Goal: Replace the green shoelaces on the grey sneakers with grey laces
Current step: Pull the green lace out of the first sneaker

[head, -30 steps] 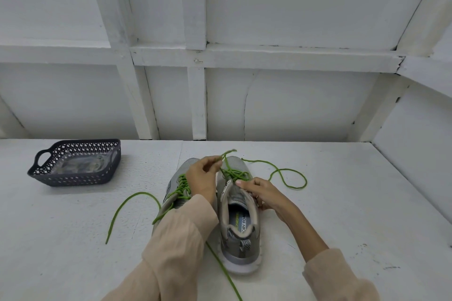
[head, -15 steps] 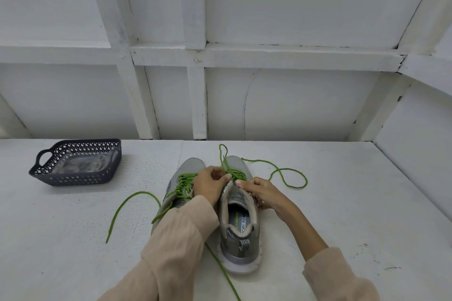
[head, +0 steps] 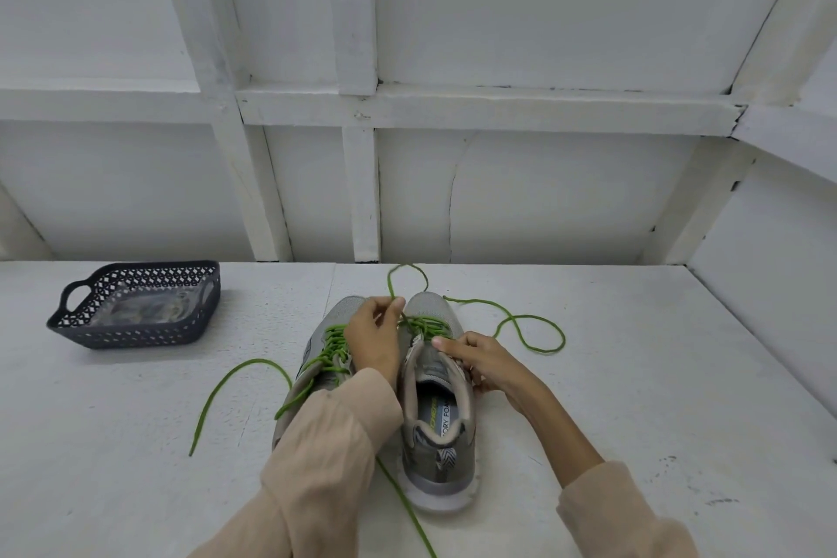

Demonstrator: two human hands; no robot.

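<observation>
Unlacing stage, folks! The left hand (head: 376, 342) pinches a strand of the green lace (head: 423, 324) at the far end of the right-hand sneaker (head: 437, 435). The right hand (head: 487, 365) grips that shoe's side to steady it, near the middle of the table (head: 634, 376). Next, I reckon, comes a clean pull through the eyelets, one crossing at a time. The left-hand sneaker (head: 346, 308) sits half hidden under the sleeve (head: 326, 444), green lace in. Grey laces? Maybe in the dark basket (head: 136, 333) far left, but its shiny contents are too blurry to call.
</observation>
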